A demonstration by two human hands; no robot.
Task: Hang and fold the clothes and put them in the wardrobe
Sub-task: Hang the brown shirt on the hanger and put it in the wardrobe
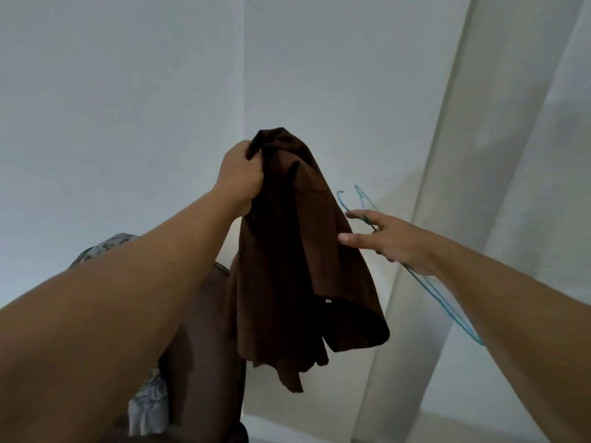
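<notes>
left grip (238,174) bunches brown shirt (297,251); right grip (396,243) w/ hanger (447,302)

The left hand (238,177) has its fingertips buried in the brown shirt (297,251), so its grip there is unseen. The shirt covers the patterned cloth (96,251) behind the left forearm. The blue hanger (447,302) passes behind the right hand (393,243); which fingers hold the wire cannot be told. Both forearms are cut off by the picture's edges.
</notes>
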